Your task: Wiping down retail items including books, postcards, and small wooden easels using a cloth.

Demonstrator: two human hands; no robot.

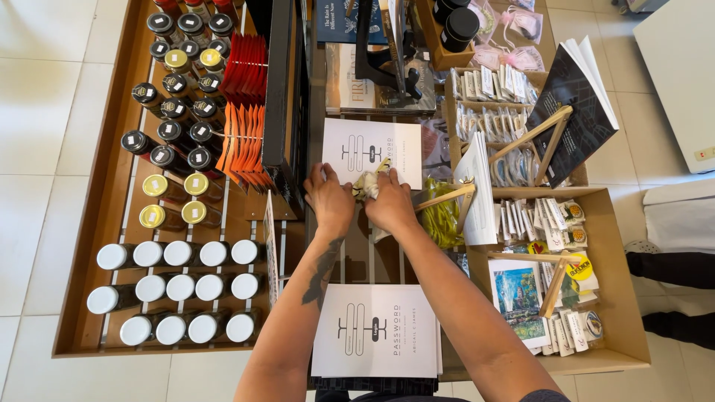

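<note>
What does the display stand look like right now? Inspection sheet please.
Surface: slatted wooden display table, bare strip under the hands.
Job's things: crumpled cloth held by both hands over the upper white book.
Clutter: white book near the front edge; white-lidded jars, dark and gold-lidded bottles, red packets, cardboard tray of small packets, black booklet on an easel.
Grippers: left hand and right hand both closed on the cloth.
Cables: nothing seen.
Surroundings: white tiled floor.

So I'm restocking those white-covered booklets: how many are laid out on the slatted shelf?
2 in view: one white booklet lies beyond the hands, partly under the left hand and right hand; another white booklet lies nearest the camera, atop a stack that may hide more.
</note>
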